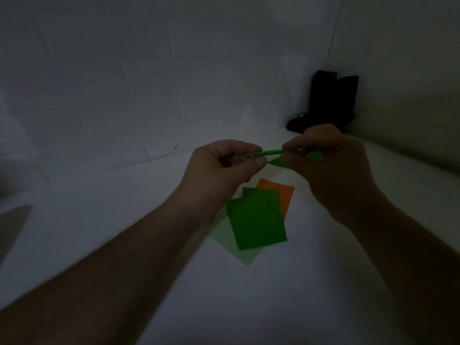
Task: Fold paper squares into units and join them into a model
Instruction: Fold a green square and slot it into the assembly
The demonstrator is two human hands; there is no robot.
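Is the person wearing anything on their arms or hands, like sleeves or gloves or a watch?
No. Both forearms are bare all the way to the picture's edge, with no sleeves showing. The left hand and the right hand have no gloves, and no watch or rings can be seen in the dim light.

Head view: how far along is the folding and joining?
Early. No finished unit or joined model shows. In hand: both the left hand and right hand pinch one green paper, partly folded, above the table. Left: the flat green squares, an orange square and a pale green square lie unfolded.
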